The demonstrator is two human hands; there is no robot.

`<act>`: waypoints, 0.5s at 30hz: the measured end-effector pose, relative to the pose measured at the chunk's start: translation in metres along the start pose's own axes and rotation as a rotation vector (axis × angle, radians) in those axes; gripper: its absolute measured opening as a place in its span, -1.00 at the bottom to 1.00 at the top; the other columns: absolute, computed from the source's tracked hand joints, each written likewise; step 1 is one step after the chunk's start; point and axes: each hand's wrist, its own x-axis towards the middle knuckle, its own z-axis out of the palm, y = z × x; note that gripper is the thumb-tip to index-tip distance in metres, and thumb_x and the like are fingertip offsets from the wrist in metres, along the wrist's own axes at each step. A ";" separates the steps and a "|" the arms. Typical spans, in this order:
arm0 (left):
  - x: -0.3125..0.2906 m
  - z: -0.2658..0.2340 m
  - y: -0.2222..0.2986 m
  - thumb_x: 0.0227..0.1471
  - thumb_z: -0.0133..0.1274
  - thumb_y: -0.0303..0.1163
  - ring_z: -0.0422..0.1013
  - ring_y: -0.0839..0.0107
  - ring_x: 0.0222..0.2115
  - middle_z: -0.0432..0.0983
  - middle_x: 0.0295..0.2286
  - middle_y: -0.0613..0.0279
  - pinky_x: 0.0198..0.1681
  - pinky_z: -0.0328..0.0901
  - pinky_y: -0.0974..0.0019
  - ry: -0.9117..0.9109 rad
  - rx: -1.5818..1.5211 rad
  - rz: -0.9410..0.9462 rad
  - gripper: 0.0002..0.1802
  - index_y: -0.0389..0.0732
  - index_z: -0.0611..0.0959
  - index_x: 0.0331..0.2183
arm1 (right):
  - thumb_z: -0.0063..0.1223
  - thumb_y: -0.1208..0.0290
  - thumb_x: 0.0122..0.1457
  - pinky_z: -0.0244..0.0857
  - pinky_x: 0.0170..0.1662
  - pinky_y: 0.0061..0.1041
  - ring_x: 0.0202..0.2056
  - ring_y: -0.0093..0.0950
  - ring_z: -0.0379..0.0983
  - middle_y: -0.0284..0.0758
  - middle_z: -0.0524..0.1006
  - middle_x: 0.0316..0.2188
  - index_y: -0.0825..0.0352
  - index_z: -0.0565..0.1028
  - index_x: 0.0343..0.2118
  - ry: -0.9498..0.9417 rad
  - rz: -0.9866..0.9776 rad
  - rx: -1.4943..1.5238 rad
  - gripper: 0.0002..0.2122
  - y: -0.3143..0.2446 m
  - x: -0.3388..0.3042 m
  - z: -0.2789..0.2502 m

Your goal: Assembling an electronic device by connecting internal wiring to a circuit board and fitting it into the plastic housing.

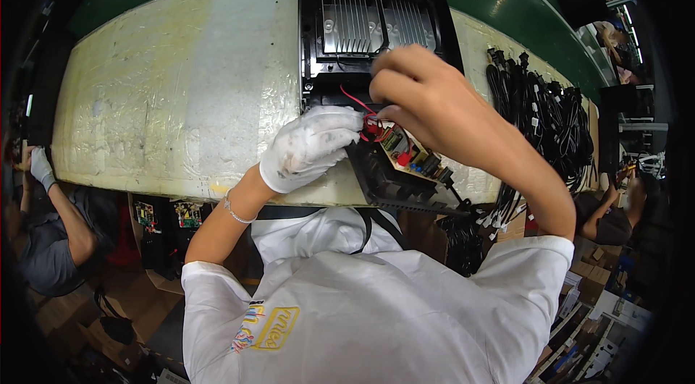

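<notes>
My left hand [308, 149], in a smudged white glove, is closed with its fingertips at a small bundle of red wires [371, 129]. Curled above that bundle is my bare right hand [434, 109], slightly smeared by motion; whatever lies between its thumb and fingers is hidden. Below both hands a black plastic housing [394, 188] is tilted at the table's near edge, holding a circuit board [405, 150] with a red connector and several components. Beyond stands a larger black casing [311, 29] with silver finned heat sinks [351, 26]. A loose red wire arches up between the hands.
A pile of black power cables [546, 120] lies on the table [174, 94] to the right, some ends hanging over the edge. Boxes with circuit boards [188, 214] stand below the table at left. Other people work at far left and far right.
</notes>
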 end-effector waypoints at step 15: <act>0.057 -0.055 0.050 -0.23 0.33 -0.34 0.33 0.12 -0.23 0.38 -0.25 0.07 -0.15 0.25 0.15 0.210 0.177 -0.014 -0.57 -0.24 0.50 -0.31 | 0.37 0.35 -0.13 0.31 -0.03 -0.24 -0.04 -0.11 0.36 -0.04 0.39 -0.05 0.42 0.40 -0.57 0.162 0.193 -0.261 -0.68 -0.031 -0.066 -0.084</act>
